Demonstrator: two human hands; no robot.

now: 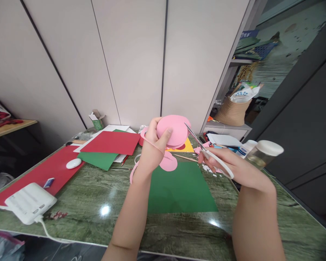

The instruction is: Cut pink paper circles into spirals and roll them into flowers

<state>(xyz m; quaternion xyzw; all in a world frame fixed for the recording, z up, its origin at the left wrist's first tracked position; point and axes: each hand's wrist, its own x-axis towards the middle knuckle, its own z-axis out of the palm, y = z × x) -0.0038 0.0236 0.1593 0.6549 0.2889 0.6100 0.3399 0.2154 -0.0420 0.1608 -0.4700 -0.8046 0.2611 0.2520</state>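
Note:
My left hand [154, 139] is closed on a rounded pink paper piece [176, 127], thumb on its front, held up above the table. A thin pink paper strip hangs around the left wrist. In my right hand [220, 159] are white-handled scissors [197, 137], fingers in the loops. Their blades meet the right edge of the pink paper; whether they are fully closed I cannot tell. Below the left hand, a pink paper cutout [168, 162] lies at the top of a green sheet [182, 188].
Red sheets [111, 142] and a green one overlap at the left, near a white mouse [74, 163] and a white power adapter [29, 203] with a cable. To the right stands a lidded jar [263, 154]. White paper scraps [209, 169] lie beside a thin wooden stick [185, 158].

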